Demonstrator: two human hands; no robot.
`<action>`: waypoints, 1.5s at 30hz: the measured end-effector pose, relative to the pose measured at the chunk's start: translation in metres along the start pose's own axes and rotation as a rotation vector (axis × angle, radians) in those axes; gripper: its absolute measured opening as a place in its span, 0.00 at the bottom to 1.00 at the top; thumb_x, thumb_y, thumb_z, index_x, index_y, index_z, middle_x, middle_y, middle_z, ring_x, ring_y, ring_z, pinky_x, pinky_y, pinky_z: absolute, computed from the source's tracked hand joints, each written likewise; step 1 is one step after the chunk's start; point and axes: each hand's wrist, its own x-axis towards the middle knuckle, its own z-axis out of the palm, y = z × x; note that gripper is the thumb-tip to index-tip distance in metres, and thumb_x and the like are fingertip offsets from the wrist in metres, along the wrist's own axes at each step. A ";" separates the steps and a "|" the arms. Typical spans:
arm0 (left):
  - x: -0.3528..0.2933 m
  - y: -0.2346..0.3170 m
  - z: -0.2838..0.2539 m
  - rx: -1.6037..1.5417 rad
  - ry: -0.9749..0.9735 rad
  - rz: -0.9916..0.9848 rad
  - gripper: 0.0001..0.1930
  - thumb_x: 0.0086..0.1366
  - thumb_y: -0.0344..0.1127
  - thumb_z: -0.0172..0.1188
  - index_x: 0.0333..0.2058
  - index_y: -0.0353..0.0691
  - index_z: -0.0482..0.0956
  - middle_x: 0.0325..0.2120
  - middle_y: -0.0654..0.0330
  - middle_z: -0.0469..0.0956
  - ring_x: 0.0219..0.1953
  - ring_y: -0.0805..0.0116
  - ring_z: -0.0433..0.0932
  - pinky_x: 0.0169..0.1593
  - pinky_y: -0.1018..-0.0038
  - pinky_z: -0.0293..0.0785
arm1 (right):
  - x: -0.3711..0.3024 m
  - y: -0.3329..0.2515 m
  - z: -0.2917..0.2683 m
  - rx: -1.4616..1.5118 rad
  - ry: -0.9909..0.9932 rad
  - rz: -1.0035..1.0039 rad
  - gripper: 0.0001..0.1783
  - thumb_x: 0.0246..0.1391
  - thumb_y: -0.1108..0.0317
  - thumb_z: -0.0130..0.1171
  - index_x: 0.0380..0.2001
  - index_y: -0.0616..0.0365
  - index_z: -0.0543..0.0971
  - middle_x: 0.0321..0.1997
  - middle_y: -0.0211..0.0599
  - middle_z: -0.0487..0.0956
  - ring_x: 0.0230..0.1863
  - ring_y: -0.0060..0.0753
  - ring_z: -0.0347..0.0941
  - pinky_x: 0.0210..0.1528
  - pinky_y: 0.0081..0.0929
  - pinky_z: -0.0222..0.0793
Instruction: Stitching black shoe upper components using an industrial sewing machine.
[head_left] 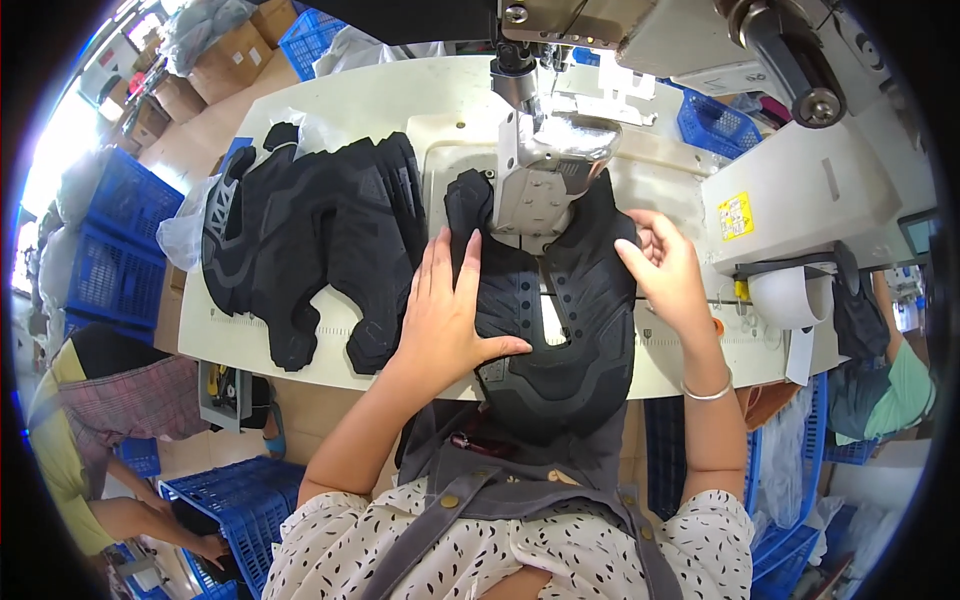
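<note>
A black shoe upper (580,375), with eyelet holes along its middle slit, lies on the white sewing machine table, its curved toe end nearest me. Its far end reaches under the sewing machine head (545,175), which hides where the needle meets it. My left hand (448,315) rests flat on the upper's left side, fingers stretched away from me and thumb pointing right. At the right edge my right hand (665,265) grips the upper, thumb on top and fingers curled at the rim. Left of my left hand lies an overlapping stack of black shoe uppers (310,225).
The machine's white body (810,190) stands at the right, with a white cup-shaped holder (790,298) below it. Blue crates (115,265) are stacked at the left. Another person (130,400) bends over a blue basket (235,510) at the lower left.
</note>
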 end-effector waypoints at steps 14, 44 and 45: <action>-0.001 -0.001 0.004 -0.003 0.019 0.007 0.58 0.34 0.60 0.68 0.59 0.35 0.47 0.57 0.36 0.46 0.60 0.41 0.48 0.59 0.57 0.51 | -0.056 -0.009 0.013 1.191 -0.245 0.315 0.15 0.60 0.65 0.42 0.42 0.66 0.71 0.38 0.31 0.74 0.38 0.16 0.67 0.41 0.14 0.63; -0.005 0.044 -0.053 -1.881 -0.027 -0.342 0.16 0.62 0.33 0.47 0.45 0.27 0.66 0.36 0.46 0.76 0.37 0.61 0.77 0.43 0.70 0.75 | -0.053 -0.065 -0.006 1.230 -0.051 0.075 0.18 0.54 0.75 0.44 0.48 0.69 0.62 0.45 0.49 0.72 0.44 0.41 0.73 0.46 0.34 0.72; -0.001 0.044 -0.059 -1.867 -0.058 -0.307 0.16 0.62 0.31 0.46 0.46 0.27 0.66 0.36 0.46 0.75 0.37 0.61 0.77 0.43 0.70 0.75 | -0.053 -0.068 -0.008 1.241 -0.024 0.105 0.18 0.54 0.75 0.43 0.49 0.69 0.62 0.45 0.50 0.71 0.44 0.41 0.73 0.46 0.34 0.71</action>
